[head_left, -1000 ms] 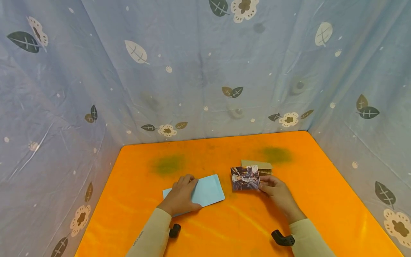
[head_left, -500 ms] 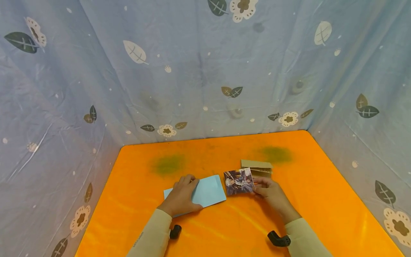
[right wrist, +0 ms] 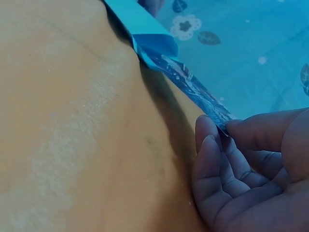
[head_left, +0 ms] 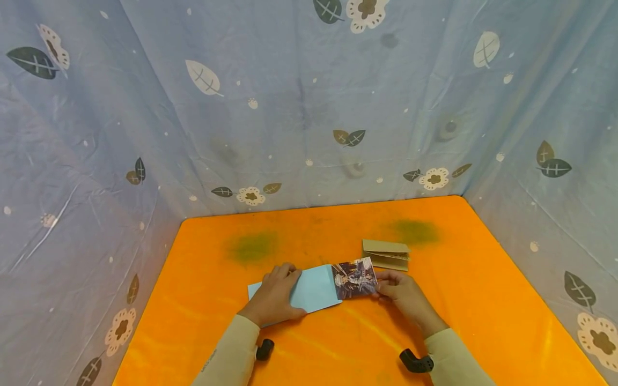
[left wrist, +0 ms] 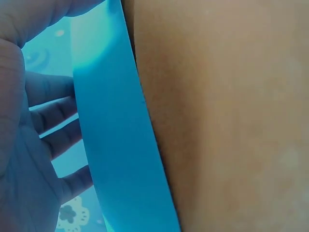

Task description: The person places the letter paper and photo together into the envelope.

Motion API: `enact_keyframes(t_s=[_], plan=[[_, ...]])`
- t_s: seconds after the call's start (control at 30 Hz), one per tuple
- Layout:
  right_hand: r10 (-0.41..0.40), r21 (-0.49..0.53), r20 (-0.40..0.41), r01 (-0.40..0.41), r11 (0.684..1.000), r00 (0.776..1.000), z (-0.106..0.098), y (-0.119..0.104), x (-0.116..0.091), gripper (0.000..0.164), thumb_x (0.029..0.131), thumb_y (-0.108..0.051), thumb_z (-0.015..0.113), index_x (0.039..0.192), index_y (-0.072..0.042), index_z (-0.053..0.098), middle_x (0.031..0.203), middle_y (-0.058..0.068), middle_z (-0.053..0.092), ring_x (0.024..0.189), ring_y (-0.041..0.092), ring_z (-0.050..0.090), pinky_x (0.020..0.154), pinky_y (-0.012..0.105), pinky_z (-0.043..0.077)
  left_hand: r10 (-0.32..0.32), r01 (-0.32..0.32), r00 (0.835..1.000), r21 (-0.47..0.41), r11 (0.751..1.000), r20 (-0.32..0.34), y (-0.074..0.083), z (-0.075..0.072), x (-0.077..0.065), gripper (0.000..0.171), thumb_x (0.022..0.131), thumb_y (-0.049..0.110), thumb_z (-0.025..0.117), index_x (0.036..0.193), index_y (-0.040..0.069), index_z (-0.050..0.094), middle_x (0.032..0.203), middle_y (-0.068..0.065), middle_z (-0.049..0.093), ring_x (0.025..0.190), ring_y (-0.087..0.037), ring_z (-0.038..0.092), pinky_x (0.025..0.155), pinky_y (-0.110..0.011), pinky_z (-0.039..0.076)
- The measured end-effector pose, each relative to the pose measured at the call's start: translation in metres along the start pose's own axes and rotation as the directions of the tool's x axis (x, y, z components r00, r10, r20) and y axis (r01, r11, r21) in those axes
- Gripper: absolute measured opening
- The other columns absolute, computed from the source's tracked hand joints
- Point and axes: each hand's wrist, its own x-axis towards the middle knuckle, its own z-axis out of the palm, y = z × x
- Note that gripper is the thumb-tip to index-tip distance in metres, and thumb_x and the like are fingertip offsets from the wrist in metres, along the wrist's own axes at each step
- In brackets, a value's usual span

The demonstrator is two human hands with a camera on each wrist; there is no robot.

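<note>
In the head view, your left hand (head_left: pixel 275 295) lies across the blue envelope (head_left: pixel 316 289) and grips it near its left end, over the orange table (head_left: pixel 483 300). Your right hand (head_left: pixel 405 300), well apart from the left, pinches the picture card (head_left: pixel 354 279) by its right end. The card is at the envelope's right end and the two run nearly in line; hold that line. A folded piece of brown cardboard (head_left: pixel 386 246) lies just beyond your right fingers, so keep your knuckles off it.

In the left wrist view, your thumb is at one edge of the envelope and your fingers reach behind it. Hold firmly enough to stop it sliding, but too hard a squeeze would probably buckle the paper or close up the inside.

In the right wrist view, the envelope's mouth gapes and the card's far end meets it; how deep it goes, I cannot tell. Push gently along the card's length, keep it flat and watch both leading corners: the likeliest snag is one catching on the lip. If it resists, ease back and realign, because forcing could bend the card.
</note>
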Motion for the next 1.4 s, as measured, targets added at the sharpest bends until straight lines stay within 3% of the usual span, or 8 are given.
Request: enact_keyframes(t_s=[0.77, 1.4], plan=[[-0.014, -0.013, 0.108, 0.015, 1.000, 0.994, 0.015, -0.001, 0.004, 0.036, 0.108, 0.002, 0.064, 0.137, 0.020, 0.056, 0.107, 0.017, 0.072, 0.092, 0.030, 0.075, 0.080, 0.037, 0.063, 0.026, -0.026, 1.000, 0.001, 1.000, 0.005, 0.005, 0.001, -0.001, 0.098, 0.083, 0.054, 0.091, 0.160, 0.005, 0.053, 0.151, -0.010, 0.049, 0.133, -0.031, 0.046, 0.111, -0.055, 0.040], [-0.012, -0.031, 0.084, 0.015, 0.999, 0.996, 0.033, -0.002, 0.008, 0.029, 0.107, 0.005, 0.063, 0.134, 0.014, 0.059, 0.098, 0.018, 0.073, 0.089, 0.035, 0.076, 0.077, 0.037, 0.063, 0.021, -0.021, 1.000, 0.008, 1.000, -0.001, 0.004, 0.005, 0.001, 0.098, 0.084, 0.055, 0.090, 0.162, 0.011, 0.053, 0.151, -0.007, 0.050, 0.133, -0.028, 0.046, 0.111, -0.053, 0.040]])
